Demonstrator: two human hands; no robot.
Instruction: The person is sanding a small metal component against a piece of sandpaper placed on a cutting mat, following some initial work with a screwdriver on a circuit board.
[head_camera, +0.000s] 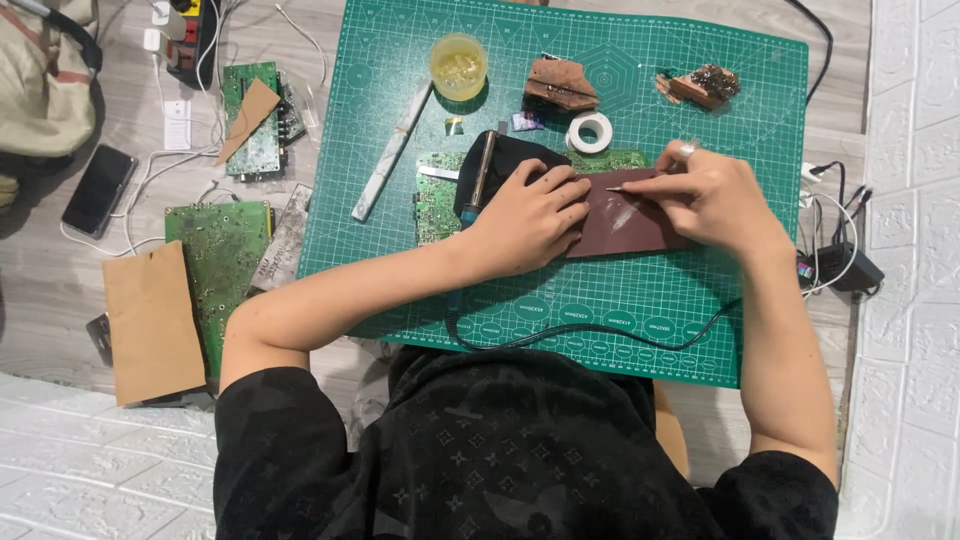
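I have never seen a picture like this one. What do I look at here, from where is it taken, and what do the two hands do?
There is no machine here: a person works with two bare hands. The single picture comes from a camera above the person, looking down at the floor.

A green cutting mat lies there. The left hand presses down a dark brown sheet. The right hand holds a thin pointed tool with its tip on that sheet.

Also on the mat: a yellow cup, a roll of white tape, brown scraps, a pale stick and a green circuit board partly under a black object. Left of the mat lie more circuit boards, brown cardboard and a black phone.
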